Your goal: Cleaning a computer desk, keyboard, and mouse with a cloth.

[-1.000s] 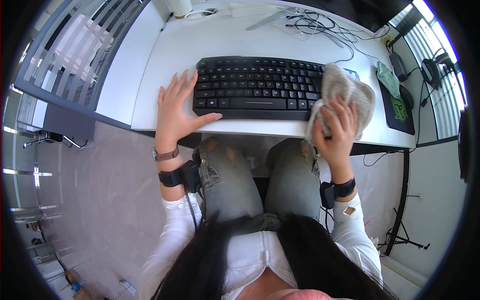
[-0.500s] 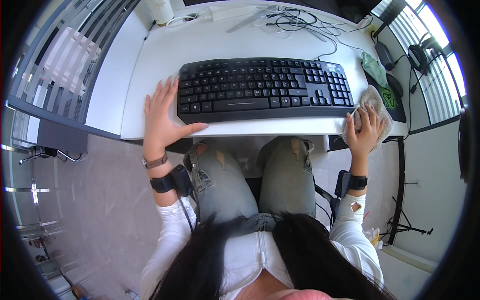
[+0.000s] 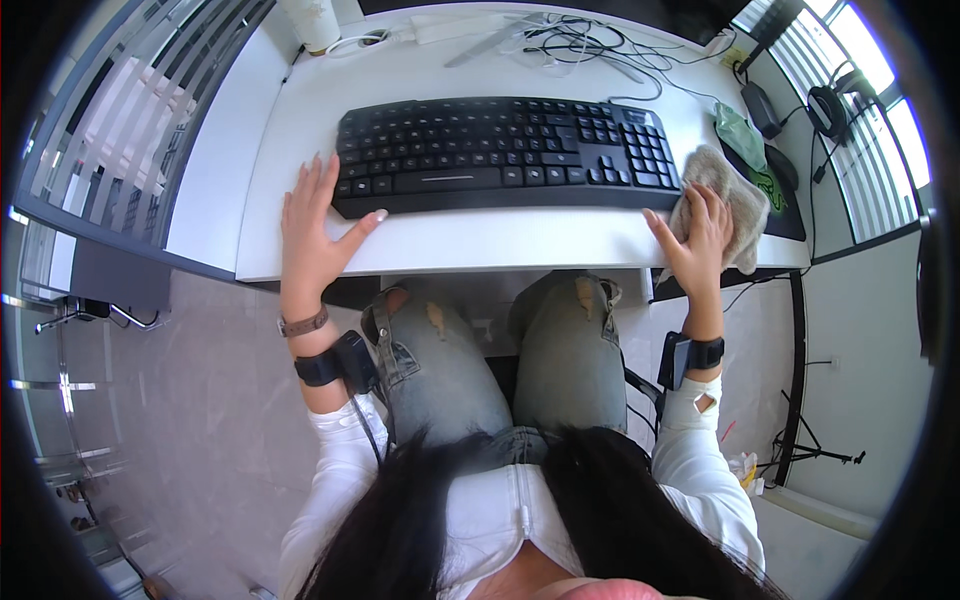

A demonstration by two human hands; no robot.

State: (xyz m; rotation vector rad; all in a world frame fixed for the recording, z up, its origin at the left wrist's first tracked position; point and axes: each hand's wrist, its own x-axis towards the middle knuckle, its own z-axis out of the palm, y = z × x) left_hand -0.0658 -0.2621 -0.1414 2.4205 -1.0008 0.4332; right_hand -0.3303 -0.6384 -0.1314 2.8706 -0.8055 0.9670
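Desk [image 3: 500, 238] white under black keyboard [image 3: 508, 158], pale grey floor [image 3: 215, 400] below

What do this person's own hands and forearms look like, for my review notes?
Both the left hand and right hand are ungloved. The left wrist wears a brown strap. Each forearm has a black band with a dark box; a dark cable hangs from the left one. The sleeves are white, the right with an opening near its cuff.

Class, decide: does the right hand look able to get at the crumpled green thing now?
Probably yes, stretching forward: the right hand rests on the grey cloth, and the crumpled green thing lies just beyond it, uncovered.
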